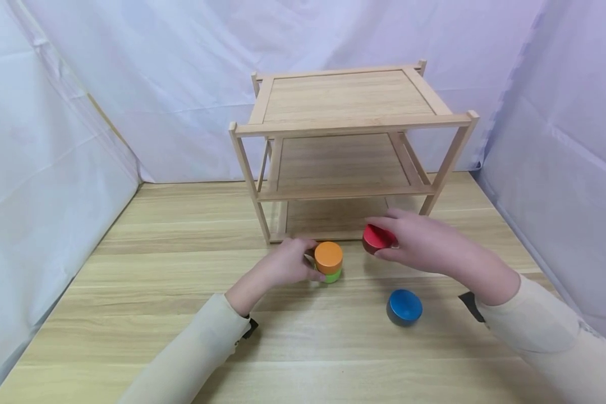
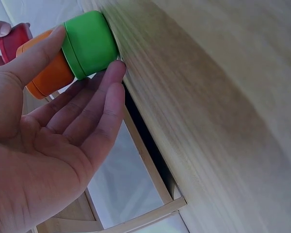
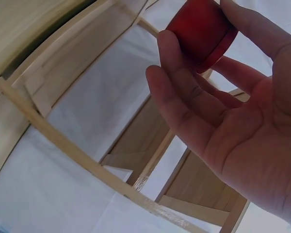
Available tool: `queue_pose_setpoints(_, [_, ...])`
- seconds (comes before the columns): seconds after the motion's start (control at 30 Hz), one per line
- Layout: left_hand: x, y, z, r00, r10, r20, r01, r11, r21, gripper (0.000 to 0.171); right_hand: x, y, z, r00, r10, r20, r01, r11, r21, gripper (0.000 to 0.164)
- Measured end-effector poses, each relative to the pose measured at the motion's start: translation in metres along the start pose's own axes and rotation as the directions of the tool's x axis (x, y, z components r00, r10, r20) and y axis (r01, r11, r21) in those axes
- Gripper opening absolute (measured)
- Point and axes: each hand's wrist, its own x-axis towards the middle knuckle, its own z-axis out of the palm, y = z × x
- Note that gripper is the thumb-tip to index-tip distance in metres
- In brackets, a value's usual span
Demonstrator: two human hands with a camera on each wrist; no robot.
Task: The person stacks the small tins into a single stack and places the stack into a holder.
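Observation:
An orange round tin [image 1: 328, 257] sits stacked on a green round tin [image 1: 333, 276], which stands on the table before the rack. My left hand [image 1: 294, 261] holds the stack from its left side. In the left wrist view, the thumb lies along the orange tin to the edge of the green tin [image 2: 91, 42], and the fingers curve round the other side. To the right, my right hand [image 1: 416, 238] grips a red round tin [image 1: 376, 240] between thumb and fingers. The right wrist view shows the red tin [image 3: 200, 31] held at the fingertips. A blue round tin [image 1: 404, 307] stands nearer me.
A three-level wooden rack [image 1: 345, 191] stands behind the tins, its lowest shelf [image 1: 328, 216] close past both hands. White cloth [image 1: 182, 84] hangs at the back and both sides of the wooden table [image 1: 171, 252].

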Motion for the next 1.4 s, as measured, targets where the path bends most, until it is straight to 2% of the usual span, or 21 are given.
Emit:
queue_pose_setpoints(0.17, [0.001, 0.000, 0.001, 1.000, -0.005, 0.002, 0.004, 1.000, 0.003, 0.065, 0.002, -0.005, -0.001, 1.000, -0.029, -0.010, 0.030, 0.999, 0.043, 0.065])
queue_pose_setpoints(0.53, [0.002, 0.002, 0.003, 1.000, 0.011, 0.006, -0.011, 1.000, 0.014, 0.061, 0.007, -0.016, 0.004, 0.996, -0.077, -0.035, 0.080, 0.990, 0.117, 0.063])
queue_pose_setpoints(1.4, [0.002, 0.004, 0.004, 0.999, 0.032, 0.007, -0.033, 0.998, 0.058, 0.054, 0.022, -0.040, 0.018, 0.986, -0.167, -0.021, 0.168, 0.978, 0.123, 0.062])
